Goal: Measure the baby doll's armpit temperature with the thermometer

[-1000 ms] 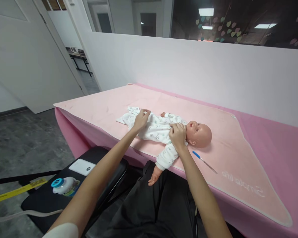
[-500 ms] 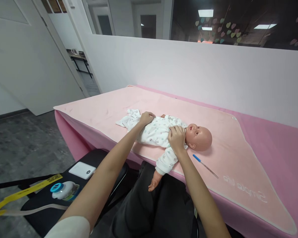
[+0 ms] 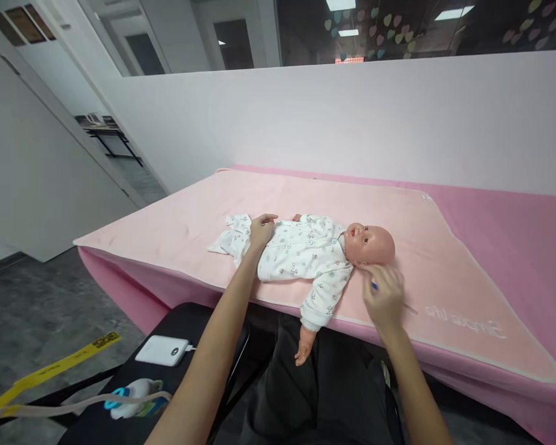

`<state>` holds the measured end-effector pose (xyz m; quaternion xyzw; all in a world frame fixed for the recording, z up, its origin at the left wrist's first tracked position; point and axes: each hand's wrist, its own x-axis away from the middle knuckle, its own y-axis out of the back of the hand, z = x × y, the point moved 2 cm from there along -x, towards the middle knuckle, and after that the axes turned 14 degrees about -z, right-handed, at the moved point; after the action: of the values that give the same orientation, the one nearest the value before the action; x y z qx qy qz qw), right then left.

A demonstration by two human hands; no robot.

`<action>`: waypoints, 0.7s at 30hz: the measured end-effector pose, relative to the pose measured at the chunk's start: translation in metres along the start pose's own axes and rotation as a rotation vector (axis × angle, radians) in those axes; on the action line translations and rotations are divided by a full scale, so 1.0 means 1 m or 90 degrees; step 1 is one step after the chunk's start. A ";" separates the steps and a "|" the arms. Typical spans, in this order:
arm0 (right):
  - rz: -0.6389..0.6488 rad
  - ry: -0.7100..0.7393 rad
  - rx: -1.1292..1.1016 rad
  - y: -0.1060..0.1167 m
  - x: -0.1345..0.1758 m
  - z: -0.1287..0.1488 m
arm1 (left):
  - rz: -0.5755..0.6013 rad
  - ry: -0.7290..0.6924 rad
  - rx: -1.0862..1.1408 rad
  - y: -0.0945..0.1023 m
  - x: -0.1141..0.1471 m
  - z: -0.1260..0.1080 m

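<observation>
A baby doll (image 3: 301,250) in a white patterned sleepsuit lies on its back on the pink mat, its bald head (image 3: 373,244) to the right. Its near arm hangs over the table's front edge. My left hand (image 3: 262,230) rests on the doll's lower body, fingers stretched out and holding nothing. Just below the doll's head, my right hand (image 3: 383,293) is over a thin clear rod with a blue end (image 3: 374,286). Motion blurs its bent fingers, and whether they grip the rod is unclear. The rod's middle is hidden by the hand.
The pale pink mat (image 3: 449,266) covers much of the pink-clothed table (image 3: 528,228), against a white wall. At the lower left a black chair (image 3: 185,321) holds a white power bank (image 3: 162,350) and a white bottle with a blue top (image 3: 132,398). A yellow strap (image 3: 69,358) hangs nearby.
My right hand has left the doll's chest and moved right to the rod. My left hand stays on the doll's lower body. The view has shifted and tilted.
</observation>
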<state>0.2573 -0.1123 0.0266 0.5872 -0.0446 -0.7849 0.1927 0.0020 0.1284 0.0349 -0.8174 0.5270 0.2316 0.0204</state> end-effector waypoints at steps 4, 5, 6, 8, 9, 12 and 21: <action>0.082 -0.103 0.200 0.039 0.029 -0.055 | 0.002 0.020 0.033 -0.001 0.001 -0.002; 0.102 -0.112 0.213 0.044 0.033 -0.063 | 0.001 0.026 0.033 -0.001 0.001 -0.002; 0.120 -0.116 0.214 0.047 0.037 -0.068 | 0.000 0.030 0.030 -0.001 0.001 -0.003; 0.146 -0.106 0.212 0.049 0.041 -0.071 | -0.001 0.035 0.028 0.000 0.002 -0.004; 0.155 -0.092 0.216 0.049 0.042 -0.070 | 0.000 0.036 0.031 0.000 0.003 -0.005; 0.169 -0.040 0.240 0.045 0.043 -0.064 | 0.009 0.046 0.043 0.002 0.004 -0.006; 0.212 -0.128 0.149 0.048 0.039 -0.065 | -0.001 0.053 0.106 0.001 0.003 -0.002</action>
<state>0.3206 -0.1605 -0.0147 0.5091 -0.2508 -0.7860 0.2450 0.0025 0.1247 0.0355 -0.8221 0.5446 0.1523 0.0665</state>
